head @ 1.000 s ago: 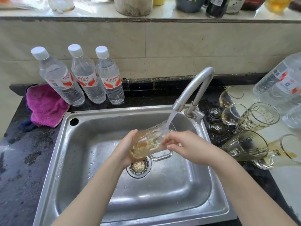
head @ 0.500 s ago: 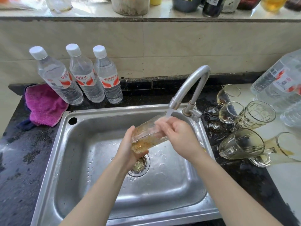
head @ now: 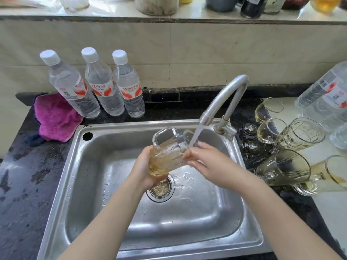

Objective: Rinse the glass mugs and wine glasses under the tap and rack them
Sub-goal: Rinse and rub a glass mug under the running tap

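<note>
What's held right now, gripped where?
One clear ribbed glass mug, tilted under the running tap. Left hand grips its base; right hand holds the rim end.

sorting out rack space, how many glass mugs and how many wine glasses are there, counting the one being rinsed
glass mugs: 4, one under the tap at, three lying on the counter at
wine glasses: 2
total: 6

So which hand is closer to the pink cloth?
Left. The left hand grips the glass mug on the side toward the pink cloth; the right hand is beyond the mug.
</note>
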### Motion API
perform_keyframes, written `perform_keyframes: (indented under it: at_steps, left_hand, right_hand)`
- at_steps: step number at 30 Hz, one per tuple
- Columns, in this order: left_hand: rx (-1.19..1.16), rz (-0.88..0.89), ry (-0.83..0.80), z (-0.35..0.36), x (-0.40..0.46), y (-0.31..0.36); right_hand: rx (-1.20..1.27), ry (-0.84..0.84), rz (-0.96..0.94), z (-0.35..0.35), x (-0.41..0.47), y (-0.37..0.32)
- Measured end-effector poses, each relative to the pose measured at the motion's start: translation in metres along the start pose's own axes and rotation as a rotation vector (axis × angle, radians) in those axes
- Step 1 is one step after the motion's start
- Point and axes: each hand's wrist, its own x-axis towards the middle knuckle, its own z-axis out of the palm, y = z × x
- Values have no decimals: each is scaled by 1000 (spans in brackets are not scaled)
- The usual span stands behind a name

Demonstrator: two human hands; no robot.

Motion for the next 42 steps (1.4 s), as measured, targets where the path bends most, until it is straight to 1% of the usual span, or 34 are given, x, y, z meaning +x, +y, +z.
perform_keyframes:
  at_steps: [1,2,5,6,7,9,10,11,12,14,15,16,17,19,20,21,22,23,25,26,27,29,30,31,33,34,35,36,37,38,39,40,41,42]
  left_hand:
    - [20,-5,-11,-2,1,-2]
    - [24,11,-21,-2,0,-6]
    - [-22,91,-43,3,2,-14]
    - [-33,90,-45,5,3,-12]
    - [-38,72,-32,5,3,-8]
    - [-33,-3,-20,2,2,2]
    - [-22,-44,-25,-1,2,4]
    - [-2,-65,-24,-4,2,3]
    - [16,-63,-21,-5,0,0]
    - [1,-9,-55,-1,-3,-8]
    - [-18,7,-61,2,-2,-10]
    - [-37,11,-45,3,-1,-9]
    - [-43,-1,-34,3,-1,-6]
    - [-23,-47,-47,-3,-1,2]
    - [13,-55,-68,-8,0,3]
    - [49,-51,-93,-11,0,4]
    - [62,-34,-123,-13,-1,1]
    - [49,-10,-146,-13,-2,-3]
    - [39,12,-136,-10,-4,-8]
    - [47,-1,-126,-9,-4,-9]
    - [63,-18,-127,-8,-5,-9]
    - [126,-31,-134,-9,-7,-10]
    - [167,-37,-127,-11,-8,-11]
    - [206,-45,-126,-13,-9,-12]
    - [270,-95,-165,-23,-13,-13]
    - [284,-134,-204,-29,-15,-14]
    - [292,-153,-248,-37,-15,-15]
    - [288,-138,-287,-44,-16,-17]
    - [278,-87,-300,-49,-15,-21]
    - [267,-15,-284,-52,-13,-24]
    - [268,59,-239,-52,-12,-27]
    - [274,110,-188,-50,-11,-28]
    - [289,129,-147,-47,-12,-27]
    - [310,116,-124,-44,-13,-26]
  right_hand:
    - [-30,-22,27,-3,-1,5]
    - [20,28,45,-4,-1,4]
    - [453,319,32,3,3,-15]
    - [484,339,17,6,3,-17]
    - [415,294,-4,6,1,-18]
    - [94,38,-36,-1,-2,-12]
    - [-33,-52,-19,-5,-2,-6]
    - [-74,-81,10,-8,-2,-1]
    - [-31,-29,32,-9,0,-1]
    - [251,203,47,-5,4,-9]
    - [372,287,37,-3,5,-13]
    - [407,300,12,1,5,-13]
    - [349,253,-13,1,3,-13]
    - [62,51,-61,-1,-1,-8]
    - [-41,-26,-45,-4,-1,-5]
    - [-68,-74,-5,-8,-1,-3]
    - [-5,-89,30,-12,-1,-6]
    - [137,-109,47,-17,-2,-10]
    - [435,-215,52,-25,-3,-17]
    - [473,-268,48,-28,-2,-18]
    - [422,-306,38,-28,1,-19]
    - [164,-346,-6,-19,15,-17]
    - [91,-376,-40,-12,23,-17]
    - [87,-430,-70,-4,30,-16]
    - [186,-559,-78,15,40,-7]
    - [288,-596,-41,23,43,0]
    - [450,-614,15,30,45,5]
    - [679,-622,93,36,46,7]
    - [959,-628,190,41,46,5]
    - [1215,-617,285,47,47,3]
    - [1402,-589,320,54,47,1]
    - [1528,-555,346,63,48,2]
    - [1591,-533,351,69,48,-3]
    - [1561,-497,354,74,48,-7]
